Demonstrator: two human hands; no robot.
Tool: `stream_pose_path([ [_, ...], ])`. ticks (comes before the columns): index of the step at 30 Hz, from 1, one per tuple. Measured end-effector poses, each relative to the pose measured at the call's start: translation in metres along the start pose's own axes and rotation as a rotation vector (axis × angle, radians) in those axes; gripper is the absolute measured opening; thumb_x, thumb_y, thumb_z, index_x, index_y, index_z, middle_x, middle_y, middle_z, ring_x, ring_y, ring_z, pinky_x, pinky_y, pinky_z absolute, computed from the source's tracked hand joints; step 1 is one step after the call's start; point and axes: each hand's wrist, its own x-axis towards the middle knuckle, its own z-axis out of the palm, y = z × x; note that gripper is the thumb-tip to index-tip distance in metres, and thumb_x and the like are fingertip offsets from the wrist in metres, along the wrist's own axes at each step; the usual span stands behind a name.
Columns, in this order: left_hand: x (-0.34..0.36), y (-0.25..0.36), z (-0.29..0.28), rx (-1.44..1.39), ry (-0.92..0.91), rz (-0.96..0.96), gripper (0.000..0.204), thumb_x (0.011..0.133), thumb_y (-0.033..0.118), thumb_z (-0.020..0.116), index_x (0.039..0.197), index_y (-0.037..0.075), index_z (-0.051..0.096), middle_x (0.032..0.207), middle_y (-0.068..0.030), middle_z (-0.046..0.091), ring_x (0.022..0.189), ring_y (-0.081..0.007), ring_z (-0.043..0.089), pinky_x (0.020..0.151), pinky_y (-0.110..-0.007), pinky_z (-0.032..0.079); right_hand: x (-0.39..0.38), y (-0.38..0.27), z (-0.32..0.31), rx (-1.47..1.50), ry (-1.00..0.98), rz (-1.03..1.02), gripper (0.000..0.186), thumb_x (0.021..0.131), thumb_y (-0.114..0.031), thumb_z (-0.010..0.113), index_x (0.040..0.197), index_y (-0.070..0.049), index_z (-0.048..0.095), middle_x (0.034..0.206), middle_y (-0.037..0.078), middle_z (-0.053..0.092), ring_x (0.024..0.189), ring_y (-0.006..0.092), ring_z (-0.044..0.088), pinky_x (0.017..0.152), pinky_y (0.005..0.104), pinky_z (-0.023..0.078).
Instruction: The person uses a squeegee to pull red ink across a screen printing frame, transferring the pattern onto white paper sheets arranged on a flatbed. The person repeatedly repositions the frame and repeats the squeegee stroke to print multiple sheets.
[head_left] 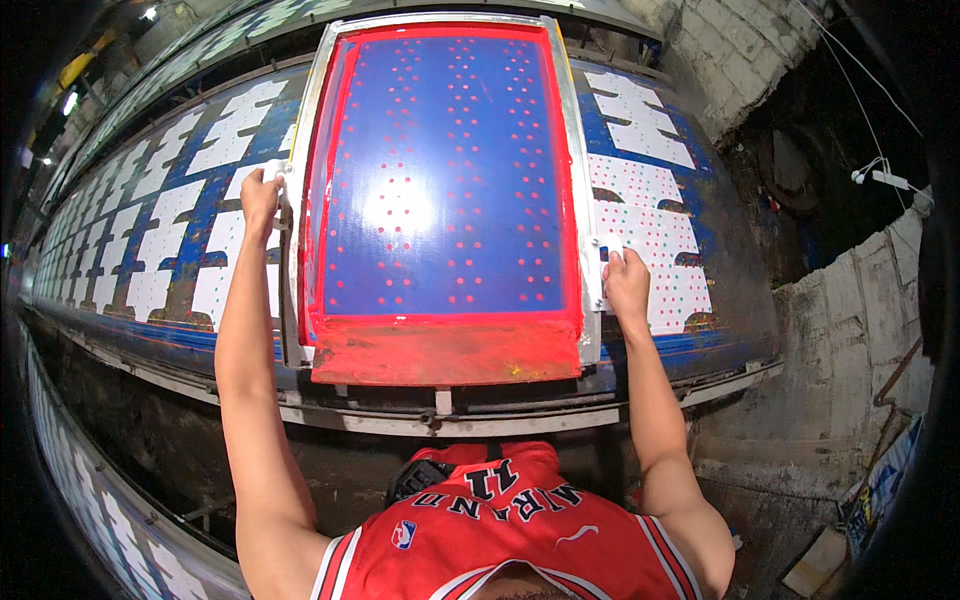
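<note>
A large screen printing frame [577, 150] lies across the long table in front of me, its metal rim around a blue mesh [430, 130] marked with rows of small red dots. Red ink lines the inside of the rim, and a red-stained strip [445, 350] runs along the near edge. My left hand [261, 200] is closed at a white fitting on the frame's left side. My right hand [627, 288] is closed at a white bracket [607, 245] on the right side; its fingertips are partly hidden.
White cut fabric panels [160, 245] lie in rows on the blue-stained table to the left. Right of the frame, one panel [650, 230] carries red and green dots. A metal rail [520, 421] runs along the near table edge. A block wall [840, 330] stands at right.
</note>
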Motion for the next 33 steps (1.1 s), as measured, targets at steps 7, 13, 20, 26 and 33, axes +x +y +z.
stream_pose_path([
  [7,0.010,-0.054,-0.009,-0.029,-0.086,-0.037,0.030,0.087,0.009,0.071,0.111,-0.009,0.069,0.079,-0.0148,0.071,0.053,-0.0177,0.062,0.047,-0.035,0.046,-0.030,-0.018,0.035,-0.136,0.039,0.001,0.026,0.100,-0.019,0.057,0.088,0.002,0.064,0.072,0.017,0.067,0.068,0.0343,0.068,0.066,0.0474,0.049],
  [13,0.012,-0.073,-0.009,-0.059,-0.121,-0.021,0.027,0.085,0.009,0.072,0.107,-0.008,0.071,0.076,-0.0131,0.070,0.051,-0.0177,0.061,0.045,-0.035,0.045,-0.043,0.001,0.049,-0.111,-0.005,0.050,0.026,0.099,-0.021,0.059,0.087,0.002,0.064,0.073,0.022,0.067,0.073,0.0416,0.067,0.068,0.0508,0.049],
  [20,-0.002,-0.104,-0.009,-0.006,-0.104,-0.075,0.026,0.084,0.009,0.072,0.105,-0.007,0.070,0.076,-0.0129,0.070,0.054,-0.0173,0.062,0.049,-0.034,0.047,-0.054,0.020,0.062,-0.092,-0.026,0.069,0.024,0.096,-0.019,0.060,0.091,0.004,0.063,0.080,0.028,0.066,0.079,0.0478,0.065,0.071,0.0546,0.047],
  [26,-0.013,-0.143,-0.007,-0.007,-0.098,-0.041,0.050,0.085,0.010,0.073,0.128,-0.014,0.061,0.104,-0.0231,0.072,0.079,-0.0234,0.070,0.067,-0.036,0.054,-0.068,0.033,0.061,-0.062,-0.063,0.103,0.022,0.096,-0.016,0.059,0.086,0.004,0.062,0.074,0.027,0.065,0.072,0.0468,0.065,0.065,0.0522,0.047],
  [33,-0.026,-0.150,0.004,0.030,-0.102,-0.050,0.044,0.088,0.010,0.072,0.126,-0.010,0.063,0.090,-0.0155,0.071,0.064,-0.0177,0.063,0.054,-0.034,0.047,-0.082,0.039,0.052,0.106,-0.161,0.183,0.022,0.099,-0.014,0.056,0.086,0.002,0.060,0.062,0.012,0.063,0.053,0.0229,0.064,0.054,0.0401,0.048],
])
